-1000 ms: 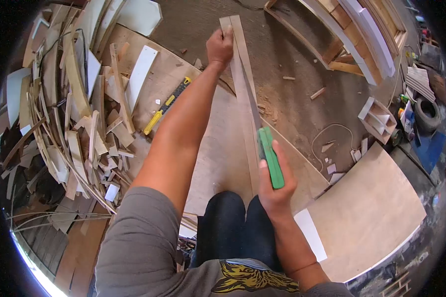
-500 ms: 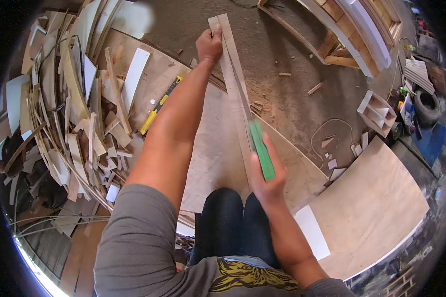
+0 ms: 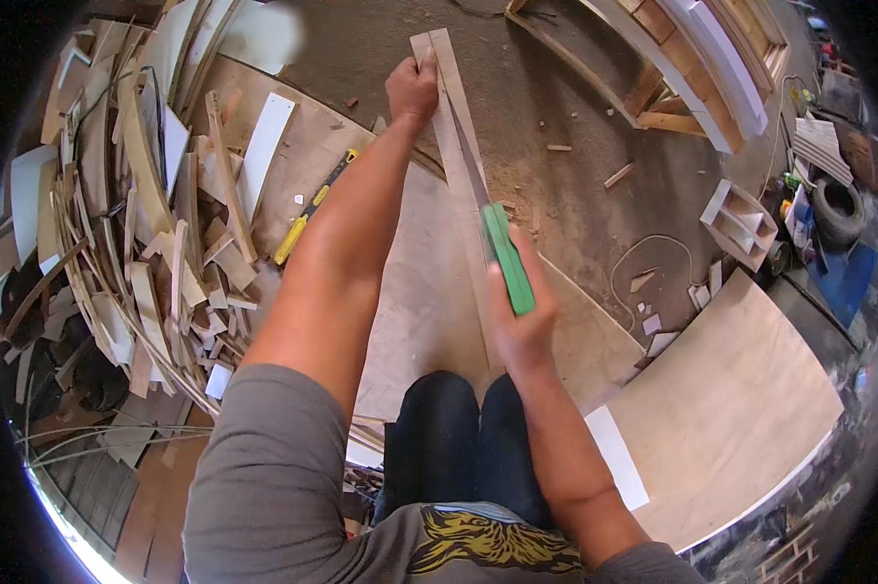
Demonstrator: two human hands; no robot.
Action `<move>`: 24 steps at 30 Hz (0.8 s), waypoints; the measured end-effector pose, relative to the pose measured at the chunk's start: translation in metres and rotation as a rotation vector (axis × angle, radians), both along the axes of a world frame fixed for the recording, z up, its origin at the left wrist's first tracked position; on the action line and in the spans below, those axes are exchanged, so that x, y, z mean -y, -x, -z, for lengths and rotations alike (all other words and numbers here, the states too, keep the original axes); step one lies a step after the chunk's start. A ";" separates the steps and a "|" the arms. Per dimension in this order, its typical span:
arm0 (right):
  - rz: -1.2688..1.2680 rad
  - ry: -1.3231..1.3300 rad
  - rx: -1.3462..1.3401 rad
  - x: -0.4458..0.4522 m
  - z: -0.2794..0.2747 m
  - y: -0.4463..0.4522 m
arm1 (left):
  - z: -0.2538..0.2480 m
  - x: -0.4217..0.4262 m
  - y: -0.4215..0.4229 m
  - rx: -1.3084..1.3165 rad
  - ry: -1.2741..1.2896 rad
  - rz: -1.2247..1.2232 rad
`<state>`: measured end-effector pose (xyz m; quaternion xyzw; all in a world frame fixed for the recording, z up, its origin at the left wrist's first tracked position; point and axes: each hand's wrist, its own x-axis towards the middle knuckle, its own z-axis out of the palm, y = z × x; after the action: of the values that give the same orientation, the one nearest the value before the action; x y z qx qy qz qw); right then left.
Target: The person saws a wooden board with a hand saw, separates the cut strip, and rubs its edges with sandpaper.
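Note:
A long, narrow wooden board [image 3: 461, 200] stretches away from my knees, with a lengthwise line or cut running along it. At its far end my left hand [image 3: 413, 92] is closed around the left edge, thumb on top. My right hand [image 3: 527, 326] is wrapped round the green handle of a handsaw [image 3: 509, 261]. The saw's blade lies along the board, pointing toward the far end, its tip a little short of my left hand. Whether the teeth are sunk in the wood, I cannot tell.
Plywood sheets [image 3: 400, 321] lie under the board. To the left is a heap of wood offcuts [image 3: 157, 253], with a yellow-and-black tool [image 3: 312, 209] beside my forearm. A curved wooden frame [image 3: 668, 58] stands at the far right, and another plywood panel [image 3: 731, 409] lies nearer on the right.
My right hand has pushed the saw forward along the board, away from my body. The left hand keeps its place on the far end.

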<state>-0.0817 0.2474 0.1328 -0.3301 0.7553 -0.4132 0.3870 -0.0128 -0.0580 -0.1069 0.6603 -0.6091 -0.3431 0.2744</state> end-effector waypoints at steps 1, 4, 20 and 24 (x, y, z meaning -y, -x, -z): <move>-0.009 0.005 -0.005 0.007 -0.001 0.000 | -0.003 0.001 0.000 0.019 -0.012 0.002; 0.003 0.050 -0.035 -0.032 -0.017 -0.006 | -0.001 0.001 0.001 -0.064 -0.009 -0.024; 0.035 0.081 -0.039 -0.001 0.011 -0.002 | -0.016 -0.003 0.003 0.011 -0.019 -0.001; 0.009 0.115 -0.117 -0.030 0.000 -0.009 | 0.003 0.004 -0.003 -0.006 0.064 -0.018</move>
<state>-0.0730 0.2775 0.1325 -0.3721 0.7532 -0.4374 0.3208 -0.0094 -0.0624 -0.1095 0.6558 -0.6130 -0.3226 0.3003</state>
